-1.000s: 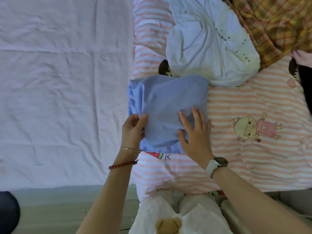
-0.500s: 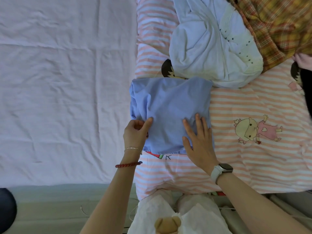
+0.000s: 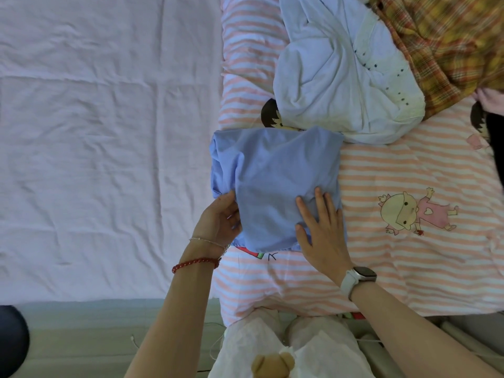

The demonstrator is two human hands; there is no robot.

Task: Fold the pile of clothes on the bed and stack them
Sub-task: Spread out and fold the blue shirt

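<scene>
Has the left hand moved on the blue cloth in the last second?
Yes. The left hand slid from on top of the blue cloth to under its left edge, away from the cartoon girl.

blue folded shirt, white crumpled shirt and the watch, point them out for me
blue folded shirt (image 3: 275,173), head view, on its flat top layer
white crumpled shirt (image 3: 335,77), head view, on the bunched middle
watch (image 3: 364,274), head view, on its dark face at the right wrist

Folded garment (image 3: 275,184) lies before crumpled shirt (image 3: 346,77).

Left hand (image 3: 218,222) cupped, right hand (image 3: 321,230) flat, fingers (image 3: 319,203) spread.
</scene>
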